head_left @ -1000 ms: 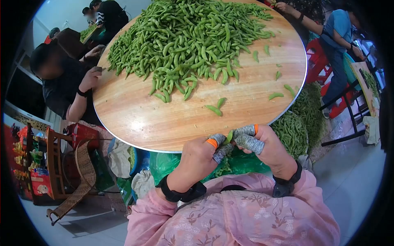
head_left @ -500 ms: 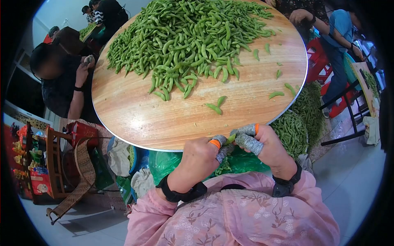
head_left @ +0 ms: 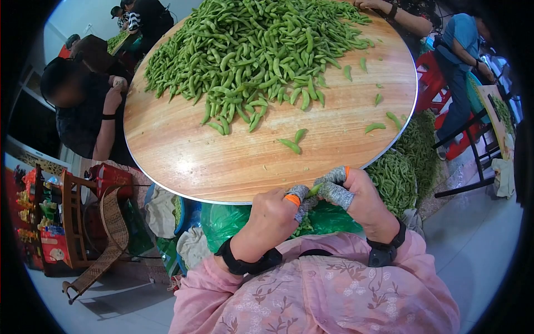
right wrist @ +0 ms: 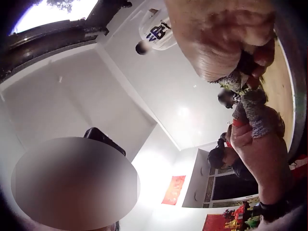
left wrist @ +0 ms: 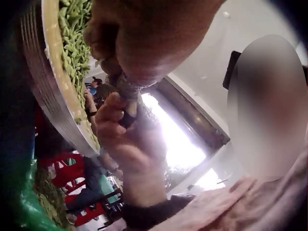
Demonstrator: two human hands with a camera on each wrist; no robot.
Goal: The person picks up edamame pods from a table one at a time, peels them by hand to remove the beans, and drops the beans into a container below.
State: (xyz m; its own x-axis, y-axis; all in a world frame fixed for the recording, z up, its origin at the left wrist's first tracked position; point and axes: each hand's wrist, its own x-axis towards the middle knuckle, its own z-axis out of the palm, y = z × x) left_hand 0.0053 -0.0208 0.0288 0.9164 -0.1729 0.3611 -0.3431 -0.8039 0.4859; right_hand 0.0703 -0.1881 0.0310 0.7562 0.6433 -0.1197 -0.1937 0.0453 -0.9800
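Just off the near edge of the round wooden table [head_left: 222, 172], my two hands meet over one green edamame pod [head_left: 314, 190]. My left hand [head_left: 270, 214] pinches its left end between thumb and forefinger. At the other end, my right hand [head_left: 364, 200] grips it with curled fingers. Grey knitted finger covers [head_left: 338, 193] with orange bands wrap the thumbs and forefingers. A large heap of edamame pods [head_left: 250, 61] covers the far part of the table, and two loose pods [head_left: 289, 146] lie nearer me. In both wrist views the fingertips overlap and mostly hide the held pod.
Green plastic [head_left: 222, 220] lies below the table edge, in front of my lap. More pods [head_left: 395, 178] are piled low on the right. A seated person [head_left: 78, 122] is at the left, and another person's arm [head_left: 403, 19] reaches the table's far right. A wooden chair [head_left: 75, 222] stands left.
The held pod has turned from nearly upright to a slant between my fingertips. At the left, the other person's hands have come off the table edge; the far-right arm has shifted over the table.
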